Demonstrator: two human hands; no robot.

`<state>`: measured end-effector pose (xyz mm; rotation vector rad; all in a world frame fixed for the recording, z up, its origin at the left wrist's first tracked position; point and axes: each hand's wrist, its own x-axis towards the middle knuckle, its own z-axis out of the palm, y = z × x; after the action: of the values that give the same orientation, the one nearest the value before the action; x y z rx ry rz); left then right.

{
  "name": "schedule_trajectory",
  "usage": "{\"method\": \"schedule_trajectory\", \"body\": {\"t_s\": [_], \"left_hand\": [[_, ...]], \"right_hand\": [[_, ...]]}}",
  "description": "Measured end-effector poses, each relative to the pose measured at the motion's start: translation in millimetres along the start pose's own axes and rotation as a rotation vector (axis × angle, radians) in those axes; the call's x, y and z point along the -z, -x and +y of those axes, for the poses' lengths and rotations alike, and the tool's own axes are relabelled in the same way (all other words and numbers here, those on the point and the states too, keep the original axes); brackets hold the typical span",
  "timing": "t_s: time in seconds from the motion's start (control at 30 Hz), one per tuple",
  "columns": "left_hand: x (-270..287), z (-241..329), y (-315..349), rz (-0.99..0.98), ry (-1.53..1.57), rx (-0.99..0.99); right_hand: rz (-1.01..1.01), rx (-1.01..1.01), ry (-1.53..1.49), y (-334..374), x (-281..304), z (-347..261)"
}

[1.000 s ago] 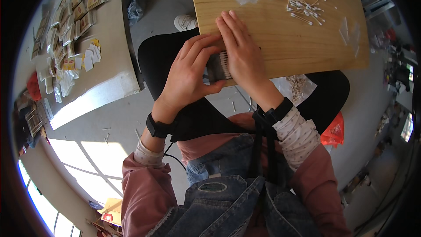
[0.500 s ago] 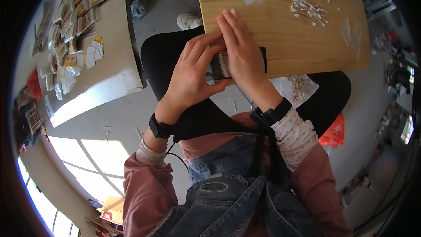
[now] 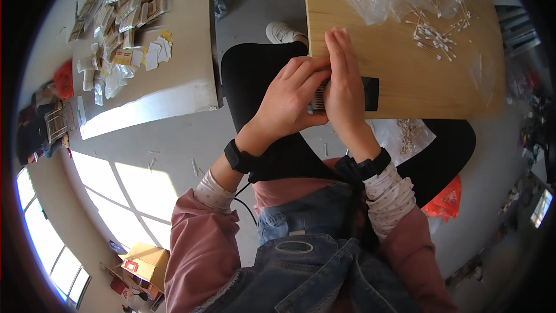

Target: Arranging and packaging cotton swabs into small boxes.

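Sunlit room, grey floor [image 3: 191, 145]; pale counter [image 3: 182, 69] left, wooden counter [image 3: 417, 93] right. Left hand [image 3: 292, 98] half-curled, thumb and fingers bracketing swab row [image 3: 318, 98] at wooden counter's near left corner; grip unclear. Row mostly hidden; sticks point sideways, row's length running away from person. Right hand [image 3: 344, 95] flat, fingers straight, covering row's right side.

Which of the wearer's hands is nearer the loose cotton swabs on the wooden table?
Right. In view, the right hand is below and left of the loose swabs; the left hand is farther left.
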<state>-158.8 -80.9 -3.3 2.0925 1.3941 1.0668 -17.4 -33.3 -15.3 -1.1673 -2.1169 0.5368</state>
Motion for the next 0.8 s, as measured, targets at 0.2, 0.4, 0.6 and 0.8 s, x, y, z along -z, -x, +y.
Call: {"method": "schedule_trajectory", "body": {"t_s": [0.2,0.4,0.6,0.8], "left_hand": [[14.4,3.9,-6.0,-0.062,0.031,0.021],[128.5,-99.6,46.5,0.558,-0.285,0.712],[203.2,-209.7,122.0,0.445,-0.57,1.167],[204.3,-221.2,121.1,0.483,-0.409,1.14]], "right_hand": [[0.057,-0.041,-0.079,0.5,5.6,1.1],[0.08,-0.021,-0.14,25.6,82.1,11.1],[0.047,-0.299,-0.21,95.7,118.5,31.1],[-0.014,-0.323,-0.197,119.6,114.4,26.9]]}}
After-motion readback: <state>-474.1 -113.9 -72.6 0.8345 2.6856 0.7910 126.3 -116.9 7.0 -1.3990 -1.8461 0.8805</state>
